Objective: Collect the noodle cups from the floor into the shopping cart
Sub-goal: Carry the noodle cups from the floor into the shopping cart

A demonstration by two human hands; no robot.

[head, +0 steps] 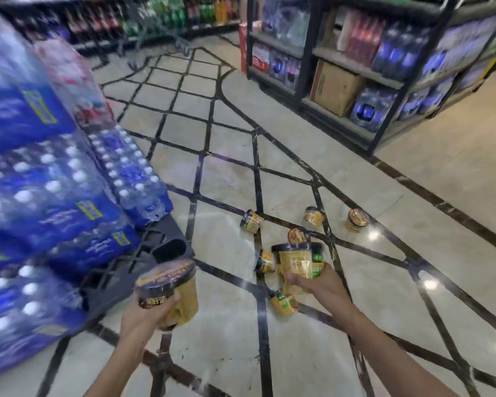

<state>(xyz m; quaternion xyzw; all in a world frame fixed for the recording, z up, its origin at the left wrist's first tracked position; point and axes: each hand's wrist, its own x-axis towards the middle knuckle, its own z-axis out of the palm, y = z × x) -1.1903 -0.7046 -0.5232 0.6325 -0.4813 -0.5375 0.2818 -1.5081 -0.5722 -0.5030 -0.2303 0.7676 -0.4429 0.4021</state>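
From the head camera, the left hand [152,306] is wrapped round a yellow noodle cup with a dark lid [169,293], its grip grasping the cup just under the lid rim and tipping it sideways, probably because it was scooped up off the floor in whatever position it lay. The right hand [312,282] grips a second noodle cup [294,262] by its lower body, lid end pointing away, with what looks like another green-labelled packet or cup pinched alongside it; I cannot tell for sure.

Several more cups are scattered on the marble floor [355,173]: one on its side [251,221], one near it [314,216], one upright [356,220], one with its lid facing up [298,235], one partly hidden behind the held cup [265,262], and one close to the right wrist [284,303]. Their jumbled lie suggests a spill.

A shopping cart [155,27] appears blurred far up the aisle, well apart from the cups, so both loaded hands likely need carrying there. Stacked water-bottle packs [40,181] stand on a black pallet [161,245] at left.
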